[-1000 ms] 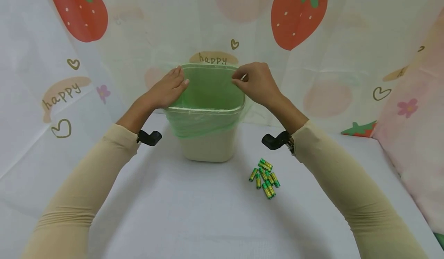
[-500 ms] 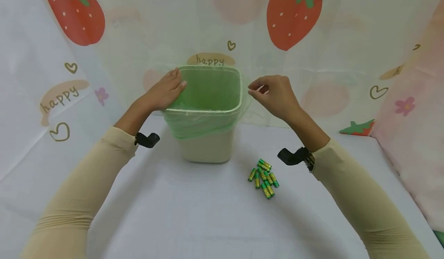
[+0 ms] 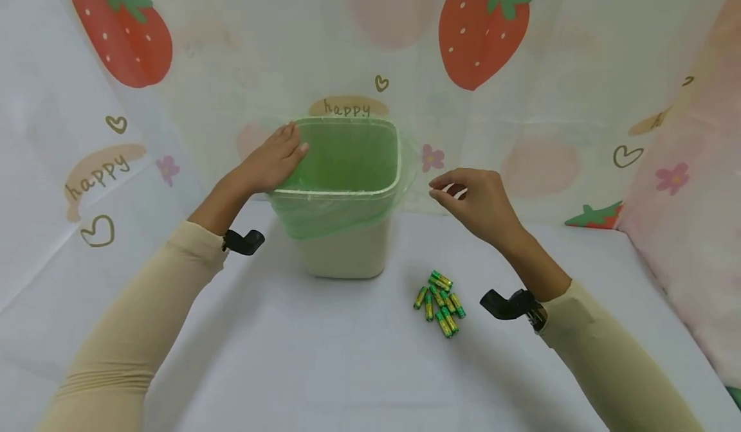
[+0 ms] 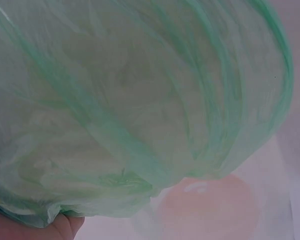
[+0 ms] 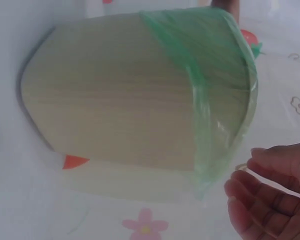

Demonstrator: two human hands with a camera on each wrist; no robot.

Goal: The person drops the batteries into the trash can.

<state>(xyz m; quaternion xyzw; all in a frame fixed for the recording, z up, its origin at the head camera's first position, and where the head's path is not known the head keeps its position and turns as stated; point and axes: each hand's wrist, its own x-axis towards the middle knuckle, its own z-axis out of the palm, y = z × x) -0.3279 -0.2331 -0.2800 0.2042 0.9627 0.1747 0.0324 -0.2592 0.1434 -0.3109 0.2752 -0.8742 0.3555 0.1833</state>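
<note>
Head view: beige bin (image 3: 347, 252) stands upright at the back of the white table (image 3: 301, 355), lined with a green bag (image 3: 347, 155) folded over its rim. Left hand (image 3: 271, 162) lies flat on the bin's left rim, fingers straight, pressing the bag. Right hand (image 3: 477, 200) hangs in the air right of the bin, apart from it, fingers loosely curled, holding nothing. Pile of green-yellow batteries (image 3: 440, 296) lies on the table in front-right of the bin.

Left wrist view: bag (image 4: 140, 100) fills the frame, stretched over the bin; a fingertip shows at the bottom left edge.

Right wrist view: bin (image 5: 120, 105) side-on, bag (image 5: 215, 75) over its rim; right hand's fingers (image 5: 270, 200) just beside the rim, relaxed, not touching.
</note>
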